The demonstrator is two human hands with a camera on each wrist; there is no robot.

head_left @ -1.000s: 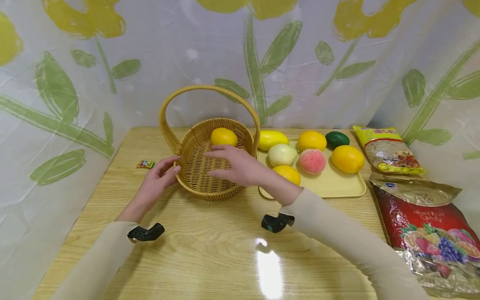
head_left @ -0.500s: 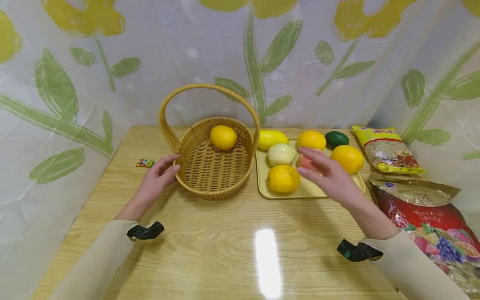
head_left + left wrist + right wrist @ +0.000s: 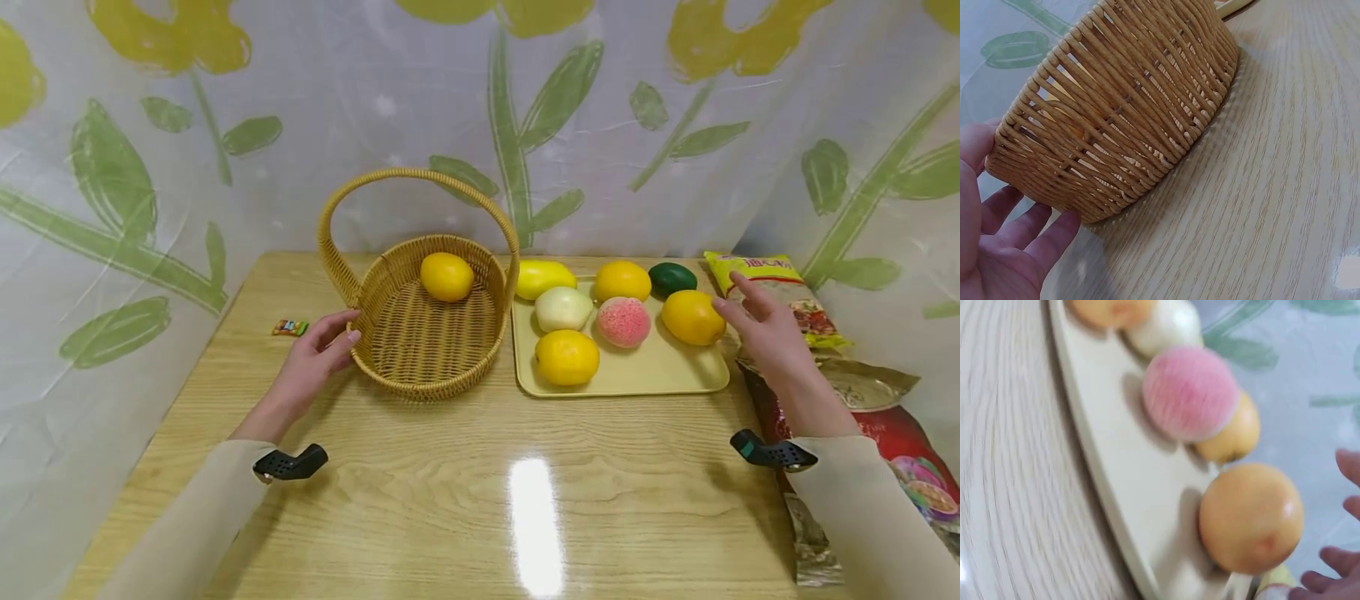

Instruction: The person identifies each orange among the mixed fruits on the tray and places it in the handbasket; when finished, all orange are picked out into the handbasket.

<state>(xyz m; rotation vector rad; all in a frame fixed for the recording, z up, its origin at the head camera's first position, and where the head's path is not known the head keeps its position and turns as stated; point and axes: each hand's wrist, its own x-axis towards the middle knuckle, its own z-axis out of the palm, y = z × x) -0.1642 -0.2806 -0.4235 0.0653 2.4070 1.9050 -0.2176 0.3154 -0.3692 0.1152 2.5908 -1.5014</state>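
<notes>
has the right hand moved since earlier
Yes, rightward: in the head view, the right hand went from over the basket to the right end of the tray.

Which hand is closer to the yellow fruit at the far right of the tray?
Right. The right hand is just right of that yellow fruit; the left hand is far to its left, at the basket's left side.

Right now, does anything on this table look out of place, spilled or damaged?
Perhaps the small colourful packet: it lies by itself left of the basket, away from the tray. I see nothing spilled or damaged.
</notes>
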